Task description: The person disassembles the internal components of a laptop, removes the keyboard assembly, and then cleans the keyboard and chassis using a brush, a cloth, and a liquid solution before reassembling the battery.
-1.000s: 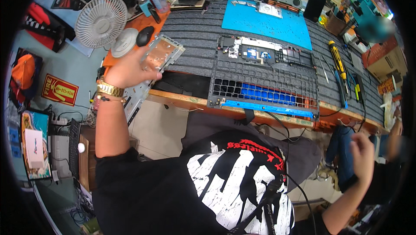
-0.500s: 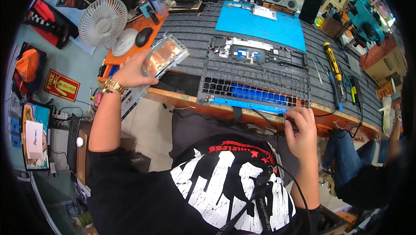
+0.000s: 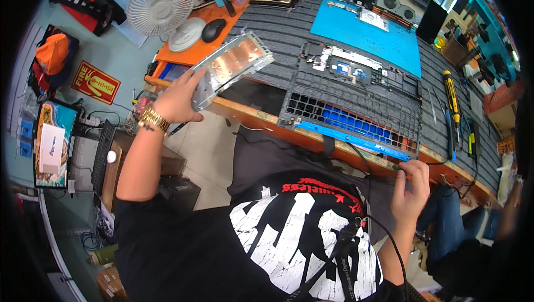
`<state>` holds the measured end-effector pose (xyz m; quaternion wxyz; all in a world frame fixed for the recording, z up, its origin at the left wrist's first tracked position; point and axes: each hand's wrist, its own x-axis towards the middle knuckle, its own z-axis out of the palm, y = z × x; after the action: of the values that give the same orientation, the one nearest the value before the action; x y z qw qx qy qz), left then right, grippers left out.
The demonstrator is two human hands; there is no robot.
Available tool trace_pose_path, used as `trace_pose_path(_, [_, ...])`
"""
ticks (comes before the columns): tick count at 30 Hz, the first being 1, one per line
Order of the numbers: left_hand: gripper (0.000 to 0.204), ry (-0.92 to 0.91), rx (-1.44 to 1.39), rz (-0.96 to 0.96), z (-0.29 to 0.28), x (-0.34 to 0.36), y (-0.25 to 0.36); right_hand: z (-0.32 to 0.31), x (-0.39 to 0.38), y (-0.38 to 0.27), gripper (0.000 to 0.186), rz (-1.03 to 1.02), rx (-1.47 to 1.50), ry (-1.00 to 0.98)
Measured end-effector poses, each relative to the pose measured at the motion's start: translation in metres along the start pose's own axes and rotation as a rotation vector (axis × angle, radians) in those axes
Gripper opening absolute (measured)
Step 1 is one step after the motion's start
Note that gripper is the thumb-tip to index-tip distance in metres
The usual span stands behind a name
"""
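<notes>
My left hand (image 3: 179,100) is closed on a thin metal plate (image 3: 214,82) with a shiny copper area, its fingers along the far long edge. The plate slants across the bench's left front edge, and my hand hides part of its near end. Before me lies a black laptop top case (image 3: 356,99), its key grid nearest me, with a blue strip (image 3: 347,138) along its near edge. My right hand (image 3: 411,188) is by the case's near right corner with fingers curled, fingertips close to the strip's end. What those fingers hold, if anything, is hidden.
Behind the case lies a blue mat (image 3: 364,37) with small parts. To the right are a yellow-and-black screwdriver (image 3: 451,99) and cables. A white fan (image 3: 161,4) and black mouse (image 3: 213,30) stand at the left. Another person's legs (image 3: 453,215) show at right.
My view has shifted, so the bench sits further right. My left hand has moved toward the plate's near end, and more of the plate shows beyond it. My right hand stays near the corner.
</notes>
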<state>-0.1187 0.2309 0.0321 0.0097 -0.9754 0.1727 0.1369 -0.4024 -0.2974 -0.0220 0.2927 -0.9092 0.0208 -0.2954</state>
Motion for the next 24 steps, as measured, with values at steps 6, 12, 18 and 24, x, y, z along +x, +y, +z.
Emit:
trace_pose_path(6, [0.063,0.325,0.158,0.037,0.001,0.001,-0.003,0.015,-0.009,-0.005,0.023,-0.066,-0.148,0.0])
trace_pose_path(12, [0.062,0.415,0.205,0.0,0.016,0.021,-0.002,0.025,-0.009,-0.015,0.026,-0.085,-0.229,-0.001])
trace_pose_path(18, [0.067,0.585,0.201,0.073,0.031,0.05,-0.014,0.033,-0.011,-0.024,0.036,-0.037,-0.25,-0.046])
trace_pose_path(24, [0.053,0.544,0.066,0.225,0.035,0.059,-0.016,0.038,-0.009,-0.028,0.044,-0.057,-0.226,-0.085])
